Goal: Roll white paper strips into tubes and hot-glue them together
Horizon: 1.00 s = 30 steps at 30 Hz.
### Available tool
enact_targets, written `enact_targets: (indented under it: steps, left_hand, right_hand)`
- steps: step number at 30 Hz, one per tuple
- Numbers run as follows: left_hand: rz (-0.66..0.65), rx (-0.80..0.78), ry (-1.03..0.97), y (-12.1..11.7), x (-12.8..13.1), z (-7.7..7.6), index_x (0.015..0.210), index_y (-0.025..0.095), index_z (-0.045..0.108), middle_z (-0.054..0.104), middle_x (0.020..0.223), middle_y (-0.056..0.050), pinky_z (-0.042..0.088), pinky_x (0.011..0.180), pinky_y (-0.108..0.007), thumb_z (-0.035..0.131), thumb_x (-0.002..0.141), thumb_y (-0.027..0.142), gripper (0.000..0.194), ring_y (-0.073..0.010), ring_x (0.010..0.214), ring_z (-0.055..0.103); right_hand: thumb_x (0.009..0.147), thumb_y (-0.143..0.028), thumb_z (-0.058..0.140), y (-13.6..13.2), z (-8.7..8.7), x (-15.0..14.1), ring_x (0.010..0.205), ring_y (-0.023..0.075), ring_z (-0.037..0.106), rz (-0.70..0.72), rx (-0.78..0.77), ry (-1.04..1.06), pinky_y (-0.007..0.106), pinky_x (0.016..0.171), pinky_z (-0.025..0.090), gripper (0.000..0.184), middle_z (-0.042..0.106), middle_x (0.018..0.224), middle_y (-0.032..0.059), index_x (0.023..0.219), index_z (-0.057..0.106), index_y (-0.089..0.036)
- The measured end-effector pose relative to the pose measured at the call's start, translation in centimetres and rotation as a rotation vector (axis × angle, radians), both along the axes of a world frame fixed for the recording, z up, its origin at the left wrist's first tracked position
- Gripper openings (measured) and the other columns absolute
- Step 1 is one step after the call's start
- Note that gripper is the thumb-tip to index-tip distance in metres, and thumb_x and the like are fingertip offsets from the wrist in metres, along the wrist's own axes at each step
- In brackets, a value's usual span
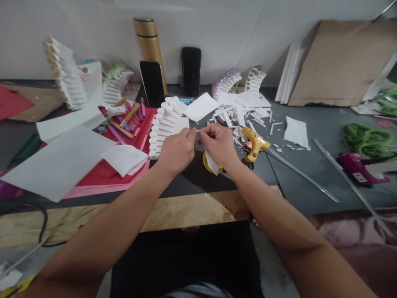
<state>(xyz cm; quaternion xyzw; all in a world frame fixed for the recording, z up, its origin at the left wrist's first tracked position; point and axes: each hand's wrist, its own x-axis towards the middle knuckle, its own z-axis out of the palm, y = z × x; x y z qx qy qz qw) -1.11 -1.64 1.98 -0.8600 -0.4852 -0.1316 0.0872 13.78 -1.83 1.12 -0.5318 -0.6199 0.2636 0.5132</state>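
My left hand (178, 150) is closed, its fingertips pinched together above the dark tabletop. Facing it, my right hand (219, 142) pinches too, and the fingertips of both hands nearly meet. A tiny white piece (197, 130), probably paper, shows between them, mostly covered by the fingers. Under my right hand a white paper strip (212, 162) slants over a yellow ring (205, 164); whether the hand holds this strip I cannot tell. Just left of my left hand stands a curved fan of white paper rolls (159, 124). A yellow glue gun (254, 144) lies right of my right hand.
White paper scraps (257, 116) lie beyond my right hand. Paper sheets (62, 163) and red material (96, 178) cover the left. Two phones (151, 82) and a gold flask (149, 41) stand behind. Clear glue sticks (305, 177) and green cord (367, 138) lie right.
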Motion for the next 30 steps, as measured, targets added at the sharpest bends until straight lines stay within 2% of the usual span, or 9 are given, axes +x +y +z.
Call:
enact_targets:
  steps: [3,6,10,16,20,25,30]
  left_hand:
    - [0.010,0.010,0.005,0.0,0.0,-0.1,0.140,0.009,0.054,0.069,0.103,-0.018,0.046,0.062,-0.035,0.035,0.101,0.022,0.045,-0.0282,0.082,0.070]
    - [0.002,0.023,-0.001,0.0,0.0,-0.1,0.141,0.009,0.054,0.069,0.106,-0.018,0.046,0.062,-0.034,0.036,0.101,0.021,0.046,-0.0259,0.081,0.070]
    - [-0.008,0.053,-0.006,0.0,0.1,-0.3,0.140,0.010,0.056,0.071,0.104,-0.017,0.043,0.061,-0.031,0.038,0.100,0.021,0.045,-0.0225,0.078,0.070]
    - [-0.038,0.037,-0.079,0.2,0.2,-0.9,0.139,0.010,0.057,0.071,0.106,-0.018,0.044,0.062,-0.032,0.037,0.101,0.021,0.045,-0.0239,0.080,0.070]
    - [-0.069,-0.008,-0.273,0.4,0.1,-1.0,0.135,0.011,0.061,0.073,0.107,-0.016,0.049,0.071,-0.032,0.038,0.101,0.023,0.043,-0.0245,0.089,0.070]
    - [-0.208,-0.065,-0.642,0.9,-0.2,-1.3,0.125,0.015,0.067,0.074,0.110,-0.011,0.050,0.091,-0.031,0.042,0.102,0.029,0.037,-0.0197,0.101,0.067]
    - [-0.249,-0.076,-0.696,1.1,-0.4,-1.7,0.120,0.014,0.070,0.072,0.096,-0.009,0.050,0.086,-0.030,0.040,0.103,0.029,0.037,-0.0183,0.091,0.065]
  right_hand:
    - [0.087,-0.025,0.060,-0.1,-0.1,0.0,0.063,0.0143,0.058,0.051,0.035,-0.014,0.028,0.062,0.042,0.020,0.067,0.068,0.0026,0.069,0.064,-0.019]
    - [0.090,-0.028,0.060,-0.2,-0.2,0.1,0.064,0.0149,0.059,0.063,0.050,-0.028,0.028,0.062,0.042,0.022,0.067,0.068,0.0033,0.070,0.064,-0.019]
    - [0.088,-0.028,0.061,-0.3,0.1,-0.1,0.064,0.0158,0.059,0.022,-0.008,-0.003,0.028,0.060,0.042,0.021,0.066,0.066,0.0029,0.069,0.063,-0.020]
    - [0.083,-0.024,0.061,-0.2,0.3,-0.2,0.063,0.0155,0.059,-0.020,-0.027,-0.012,0.029,0.061,0.043,0.016,0.068,0.068,0.0032,0.067,0.061,-0.020]
    - [0.083,-0.025,0.060,0.2,0.0,0.3,0.065,0.0152,0.060,0.021,0.005,0.021,0.029,0.063,0.044,0.014,0.067,0.069,0.0020,0.071,0.061,-0.020]
    - [0.086,-0.026,0.059,0.6,-0.2,0.8,0.062,0.0129,0.056,0.136,0.029,0.076,0.028,0.062,0.043,0.013,0.065,0.068,0.0001,0.074,0.060,-0.019]
    - [0.086,-0.024,0.059,0.4,-0.3,0.9,0.059,0.0112,0.052,0.161,0.034,0.045,0.026,0.059,0.040,0.012,0.061,0.064,-0.0022,0.074,0.059,-0.020]
